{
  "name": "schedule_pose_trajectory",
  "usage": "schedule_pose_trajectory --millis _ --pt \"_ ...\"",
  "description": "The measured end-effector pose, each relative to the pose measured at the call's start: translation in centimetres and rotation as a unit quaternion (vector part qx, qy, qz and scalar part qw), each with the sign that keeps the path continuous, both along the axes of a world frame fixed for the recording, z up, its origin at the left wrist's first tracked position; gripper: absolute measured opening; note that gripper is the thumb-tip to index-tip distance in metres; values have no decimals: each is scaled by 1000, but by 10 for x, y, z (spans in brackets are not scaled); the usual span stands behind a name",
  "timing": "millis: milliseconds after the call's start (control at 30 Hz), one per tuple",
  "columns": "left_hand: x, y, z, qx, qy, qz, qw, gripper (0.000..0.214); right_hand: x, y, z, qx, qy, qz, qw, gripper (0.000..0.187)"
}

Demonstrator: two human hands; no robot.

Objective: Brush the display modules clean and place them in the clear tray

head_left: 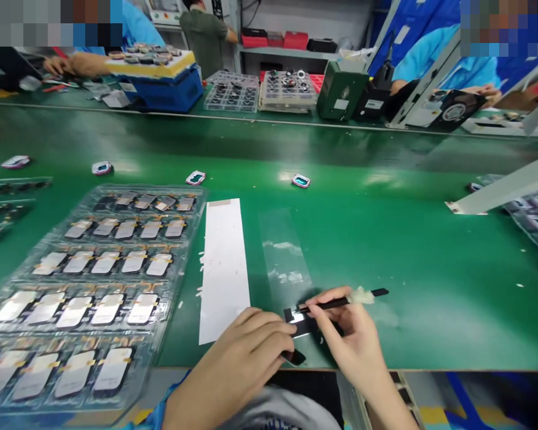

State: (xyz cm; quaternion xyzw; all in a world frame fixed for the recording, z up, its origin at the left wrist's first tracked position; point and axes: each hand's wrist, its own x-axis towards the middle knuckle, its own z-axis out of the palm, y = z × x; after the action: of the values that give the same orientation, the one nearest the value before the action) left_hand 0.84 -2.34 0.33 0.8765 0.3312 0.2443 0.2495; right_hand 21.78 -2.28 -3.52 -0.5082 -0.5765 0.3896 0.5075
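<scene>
My right hand (352, 331) pinches a pair of black tweezers (336, 303) with pale tape wrapped round its rear part. The tip of the tweezers touches or hovers just above a small black-and-silver flat part (301, 325); I cannot tell which. My left hand (246, 358) has its fingers curled over the left side of that part. A dark, glossy rounded end (293, 357) sticks out below the left fingers, the remainder hidden. Beside the hands lie a white paper strip (224, 263) and a clear film strip (287, 251) with whitish patches.
On the left, a clear plastic tray (170, 298) holds rows of small silver-backed screens. Several small watch-like cases, one a teal-faced case (301, 180), sit across the green bench (412, 239). A white metal post (502, 185) slants in at right. Co-workers sit beyond the far shelf.
</scene>
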Motion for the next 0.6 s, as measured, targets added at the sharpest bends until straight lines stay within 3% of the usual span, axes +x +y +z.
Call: schedule_pose_trajectory --millis 167,600 --pt "0 7 -13 39 26 2 999 20 1 -5 -2 -10 -2 22 1000 13" --pt "2 7 -12 65 20 -4 998 23 0 -4 3 -36 10 6 999 5"
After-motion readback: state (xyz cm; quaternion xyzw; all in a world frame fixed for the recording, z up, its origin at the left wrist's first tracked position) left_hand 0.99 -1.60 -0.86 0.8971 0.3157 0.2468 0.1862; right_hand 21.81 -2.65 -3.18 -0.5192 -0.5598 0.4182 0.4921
